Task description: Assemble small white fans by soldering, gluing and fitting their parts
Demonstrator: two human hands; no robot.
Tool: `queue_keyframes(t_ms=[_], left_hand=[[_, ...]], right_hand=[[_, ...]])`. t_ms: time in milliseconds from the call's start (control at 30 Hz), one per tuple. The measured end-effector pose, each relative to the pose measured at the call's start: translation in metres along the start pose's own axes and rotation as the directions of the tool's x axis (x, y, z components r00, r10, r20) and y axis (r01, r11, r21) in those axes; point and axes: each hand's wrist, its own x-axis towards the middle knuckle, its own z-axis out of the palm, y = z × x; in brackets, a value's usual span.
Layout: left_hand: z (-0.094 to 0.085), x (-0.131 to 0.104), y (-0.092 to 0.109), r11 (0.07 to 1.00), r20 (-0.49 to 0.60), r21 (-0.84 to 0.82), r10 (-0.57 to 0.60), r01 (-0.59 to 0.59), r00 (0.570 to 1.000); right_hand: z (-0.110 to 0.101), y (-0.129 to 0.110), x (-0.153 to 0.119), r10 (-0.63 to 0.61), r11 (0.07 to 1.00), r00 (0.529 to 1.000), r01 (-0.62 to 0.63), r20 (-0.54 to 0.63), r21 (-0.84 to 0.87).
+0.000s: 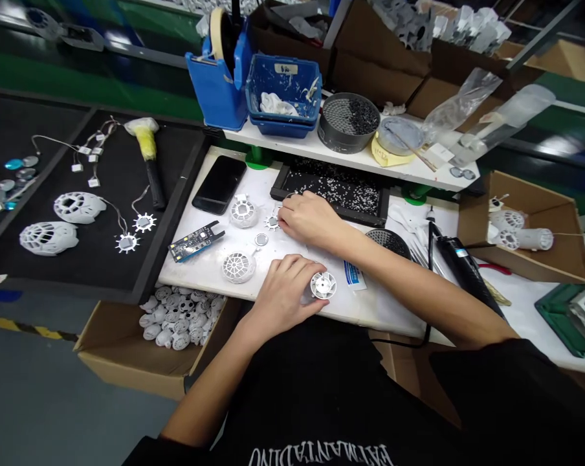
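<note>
The left hand (285, 288) clamps a small round white plastic wheel (323, 285) near the desk's (209, 268) front edge. The right hand (309, 219) has its fingers pinched together on a small spiked disc (272, 222) beside the black tray (334, 189) of pale granules at the back edge. This looks like an assembly step: joining the disc to the wheel would call for careful alignment. A domed lattice shell (238, 266) lies left of the left hand.

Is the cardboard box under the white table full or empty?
Partly full: the cardboard box holds a heap of white plastic shells at its back.
</note>
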Motion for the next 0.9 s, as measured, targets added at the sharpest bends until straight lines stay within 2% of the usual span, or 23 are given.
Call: queue_keyframes(t_ms=[67, 167, 300, 400, 533, 700, 767, 833, 900], left_hand=[[0.0, -0.001, 0.0, 1.0, 0.011, -0.005, 0.005, -0.005, 1.0], [0.004, -0.004, -0.002, 0.999, -0.029, 0.018, 0.051, -0.05, 0.998], [0.008, -0.006, -0.005, 0.995, -0.088, 0.043, 0.091, -0.088, 0.992], [0.007, -0.004, -0.006, 0.996, -0.062, 0.038, 0.078, -0.075, 0.995], [0.005, 0.0, -0.006, 0.997, -0.028, 0.045, 0.062, -0.061, 0.998], [0.005, 0.001, -0.006, 0.996, -0.016, 0.084, 0.041, -0.039, 0.999], [0.006, 0.001, -0.007, 0.993, -0.022, 0.112, 0.048, -0.045, 0.999], [0.008, 0.002, -0.009, 0.988, -0.043, 0.142, 0.065, -0.058, 0.997], [0.011, 0.004, -0.01, 0.984, -0.061, 0.161, 0.084, -0.073, 0.995]], right_hand=[[-0.007, 0.0, -0.007, 0.0, 1.0, 1.0, 0.0, 0.017, 0.014], [-0.028, 0.001, -0.036, 0.049, 0.997, 0.998, -0.048, -0.03, 0.057], [-0.057, 0.005, -0.096, 0.214, 0.973, 0.973, -0.204, -0.085, 0.113], [-0.065, 0.003, -0.144, 0.361, 0.925, 0.923, -0.337, -0.131, 0.172], [-0.059, -0.001, -0.195, 0.56, 0.824, 0.791, -0.503, -0.245, 0.26], [-0.05, 0.012, -0.249, 0.722, 0.67, 0.559, -0.712, -0.407, 0.211], [-0.048, 0.019, -0.269, 0.779, 0.582, 0.471, -0.789, -0.415, 0.196], [-0.046, 0.024, -0.285, 0.836, 0.507, 0.42, -0.839, -0.354, 0.2], [-0.043, 0.026, -0.297, 0.872, 0.471, 0.427, -0.865, -0.241, 0.172]])
